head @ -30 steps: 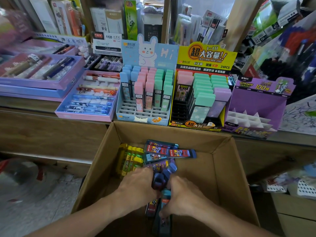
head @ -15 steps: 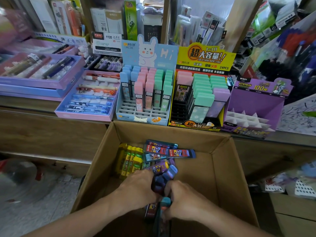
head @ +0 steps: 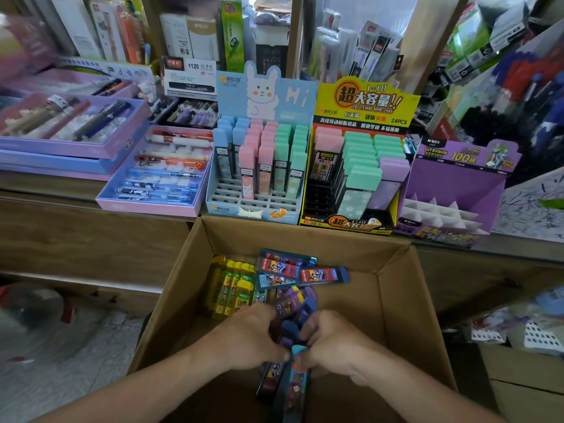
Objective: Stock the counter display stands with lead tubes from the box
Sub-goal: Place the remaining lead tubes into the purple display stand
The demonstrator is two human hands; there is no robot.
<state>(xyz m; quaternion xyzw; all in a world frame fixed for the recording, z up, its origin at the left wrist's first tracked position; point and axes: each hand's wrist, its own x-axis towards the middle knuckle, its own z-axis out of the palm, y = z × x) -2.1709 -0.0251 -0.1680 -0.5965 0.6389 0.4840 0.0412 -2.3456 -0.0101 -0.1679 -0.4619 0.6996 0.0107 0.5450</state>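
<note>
An open cardboard box (head: 393,303) stands below the counter and holds loose lead tubes (head: 323,275) in blue, purple and yellow. Both my hands are down inside it. My left hand (head: 247,340) and my right hand (head: 332,340) together grip one bunch of dark blue and purple lead tubes (head: 293,328) between them. On the counter behind stand three display stands: a blue rabbit stand (head: 259,209) partly filled, a yellow stand (head: 366,102) nearly full, and a purple stand (head: 451,184) whose white slots hold nothing.
Pink and purple pen trays (head: 152,203) lie on the counter to the left. Shelves of packaged stationery (head: 189,35) rise behind the stands. A scribbled paper sheet (head: 537,206) lies at the right. Tiled floor (head: 61,361) shows left of the box.
My two hands have closed in together around the bunch of tubes, and the view has shifted slightly. The loose tubes and stands are unchanged.
</note>
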